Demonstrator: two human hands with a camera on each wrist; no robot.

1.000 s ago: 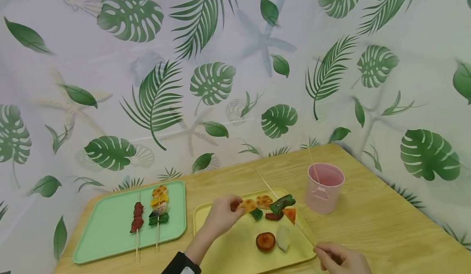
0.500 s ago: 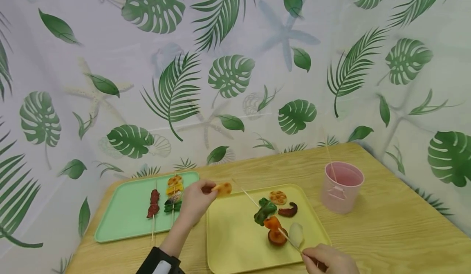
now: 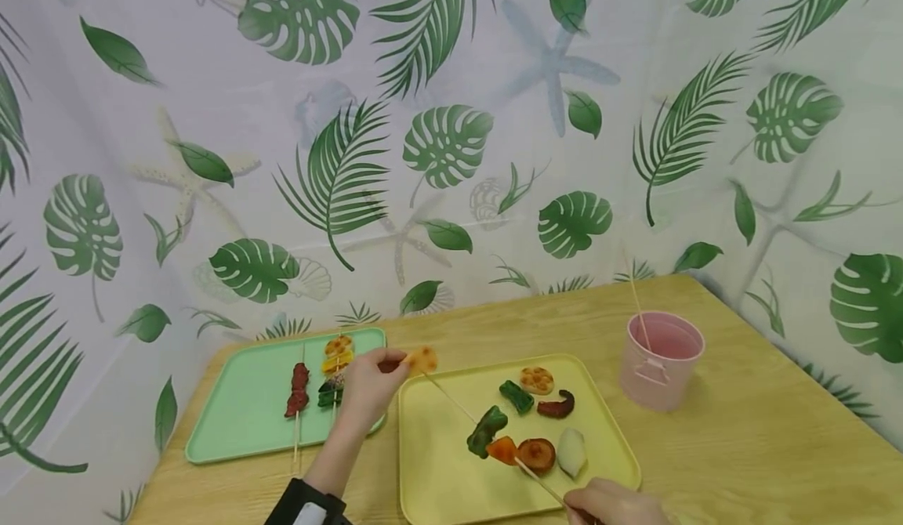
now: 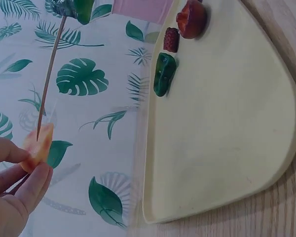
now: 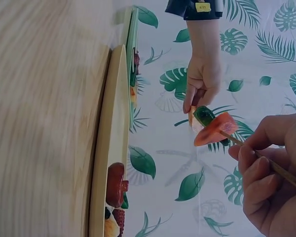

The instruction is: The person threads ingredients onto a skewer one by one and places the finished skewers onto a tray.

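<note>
Near the yellow tray's (image 3: 437, 462) far left corner, the left hand (image 3: 374, 388) pinches a browned slice (image 3: 425, 360), likely light, best edge-held, while the right hand (image 3: 615, 503) grips a skewer (image 3: 542, 483)

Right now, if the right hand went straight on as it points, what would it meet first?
Leading with the thin wooden skewer, the right hand would probably first meet the flat golden slice pinched by the left hand; the tip appears at its surface, though depth is unclear.
</note>
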